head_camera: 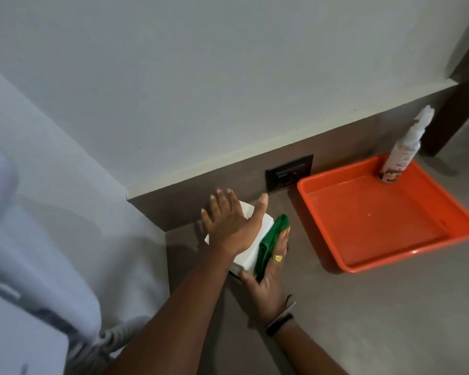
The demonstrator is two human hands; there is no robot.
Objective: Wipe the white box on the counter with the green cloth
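Note:
The white box (248,251) stands on the grey-brown counter (363,320), close to the back panel. My left hand (229,221) lies flat on its top, fingers spread, holding nothing. The green cloth (268,244) is pressed against the box's right side by my right hand (271,277), whose palm and fingers cover the cloth from the right. A gold ring sits on one finger, and a dark band circles the right wrist. Most of the box's top is hidden under my left hand.
An orange tray (460,234) sits on the counter to the right, with a white spray bottle (402,152) standing in its far corner. A black wall socket (289,171) is set in the brown back panel. A white appliance with a coiled cord (111,339) fills the left.

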